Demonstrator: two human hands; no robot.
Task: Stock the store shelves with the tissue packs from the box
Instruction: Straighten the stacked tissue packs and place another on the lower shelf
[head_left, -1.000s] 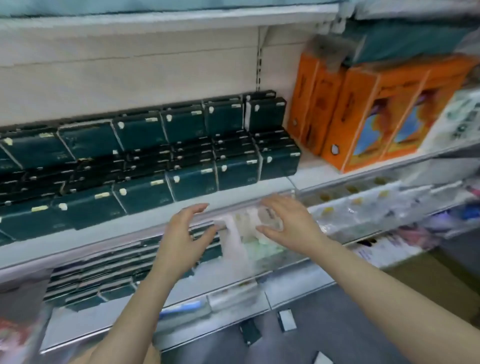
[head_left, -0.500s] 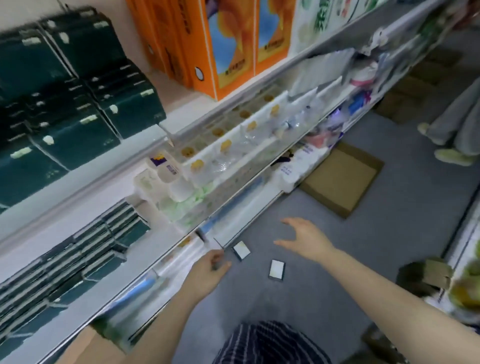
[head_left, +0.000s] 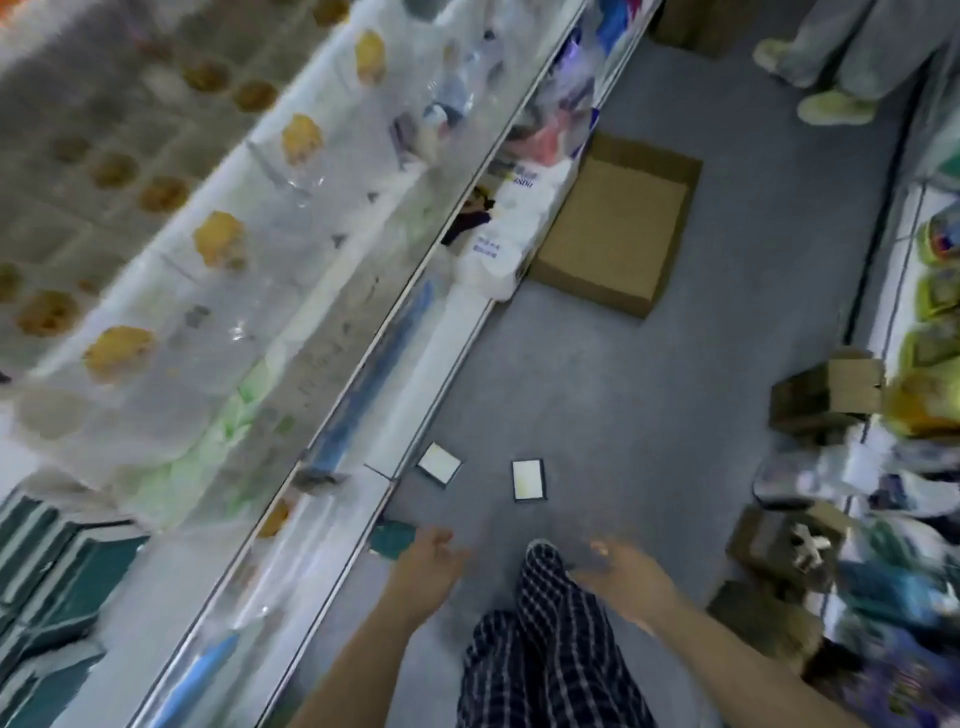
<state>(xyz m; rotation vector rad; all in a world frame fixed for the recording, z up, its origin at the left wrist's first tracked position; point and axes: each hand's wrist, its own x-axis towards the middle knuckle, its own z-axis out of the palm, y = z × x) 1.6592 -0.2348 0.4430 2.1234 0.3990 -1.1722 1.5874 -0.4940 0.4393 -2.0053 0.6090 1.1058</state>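
I look down at the grey aisle floor. My left hand (head_left: 428, 564) hangs over the floor near the shelf's base, fingers relaxed, holding nothing. My right hand (head_left: 621, 574) is beside it over my checked trouser leg (head_left: 550, 639), blurred, fingers spread and empty. White and clear tissue packs (head_left: 218, 291) with yellow labels fill the shelf on the left. An open, empty-looking cardboard box (head_left: 615, 223) lies on the floor ahead by the bottom shelf. Two small flat dark-edged packs (head_left: 529, 479) lie on the floor just beyond my hands.
Dark green packs (head_left: 57, 566) sit on the lower left shelf. Small brown boxes (head_left: 826, 397) and mixed goods crowd the right-hand shelving. Another person's legs and pale shoes (head_left: 831, 106) stand at the far right of the aisle.
My view has swung from the shelf down to the floor. Both hands have left the packs on the shelf and dropped low, empty, over the floor.
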